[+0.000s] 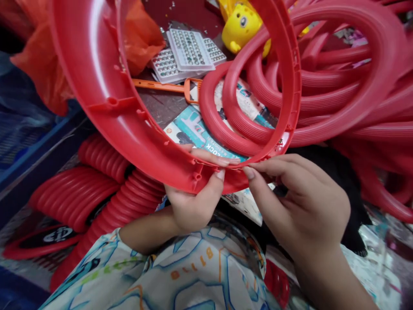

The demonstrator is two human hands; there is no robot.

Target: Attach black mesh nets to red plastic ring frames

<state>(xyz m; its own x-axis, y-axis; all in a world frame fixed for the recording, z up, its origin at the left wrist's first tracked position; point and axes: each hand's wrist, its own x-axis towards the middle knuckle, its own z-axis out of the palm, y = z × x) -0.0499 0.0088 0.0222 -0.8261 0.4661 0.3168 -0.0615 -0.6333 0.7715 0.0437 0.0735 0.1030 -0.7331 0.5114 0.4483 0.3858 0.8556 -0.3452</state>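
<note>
A large red plastic ring (135, 142), a hollow half-shell with small pegs and ribs on its inner side, is tilted up in front of me. My left hand (196, 198) grips its lower part, thumb on the near side and fingers reaching behind the inner rim. Close beside it, my right hand (303, 198) pinches the same rim between thumb and index finger. A thin strip seems to run along the rim between the two thumbs, but I cannot make out what it is.
Several ribbed red rings (355, 125) lie piled at the right. Behind are trays of small round silvery pieces (190, 49), an orange plastic strap-like piece (161, 86), a yellow toy figure (240, 28) and an orange bag (41, 56). Stacked red rings (77, 193) fill a blue crate (19, 181) at left.
</note>
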